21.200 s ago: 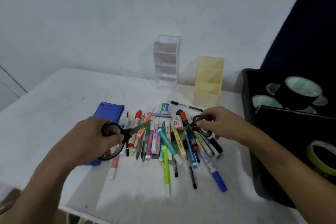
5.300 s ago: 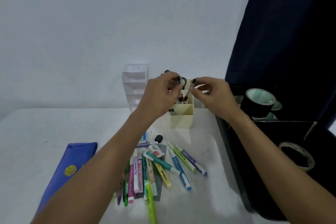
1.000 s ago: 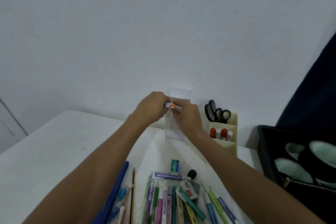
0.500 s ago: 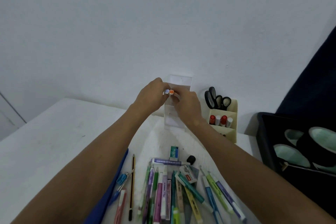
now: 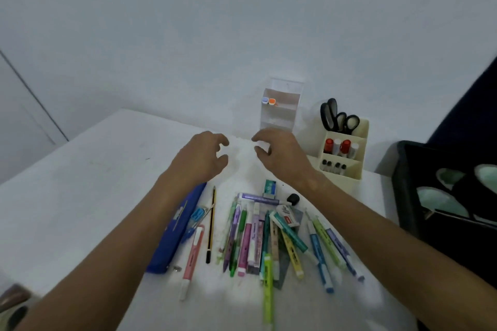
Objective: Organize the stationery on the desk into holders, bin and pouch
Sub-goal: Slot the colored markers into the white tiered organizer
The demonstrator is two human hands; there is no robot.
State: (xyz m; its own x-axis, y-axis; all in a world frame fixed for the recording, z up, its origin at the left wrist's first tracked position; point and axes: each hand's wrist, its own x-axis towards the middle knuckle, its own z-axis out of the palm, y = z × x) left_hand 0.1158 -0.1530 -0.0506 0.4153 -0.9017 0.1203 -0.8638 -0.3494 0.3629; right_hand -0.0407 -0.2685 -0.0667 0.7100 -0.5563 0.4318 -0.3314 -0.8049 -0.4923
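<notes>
From the head camera, your left hand (image 5: 204, 156) and right hand (image 5: 279, 153) hover apart, fingers loosely curled, holding nothing, above the white surface (image 5: 80, 183). The loose pens (image 5: 263, 234) lie near you; the clear holder (image 5: 281, 107) and cream holder (image 5: 341, 153) stand far, the blue pouch (image 5: 177, 228) left.

Desk count, by kind

2 holders: clear holder (image 5: 281, 105) w/ 2 capped markers (image 5: 269, 101); cream holder (image 5: 343, 153) w/ 2 scissors (image 5: 339, 118), 4 red/white-capped markers (image 5: 341, 146), 4 small dark-tipped pens (image 5: 333, 166). 1 blue pouch (image 5: 176, 231), 1 pencil (image 5: 211, 226), 1 black bin (image 5: 403, 188) w/ approx 3 tape rolls (image 5: 441, 201).
</notes>
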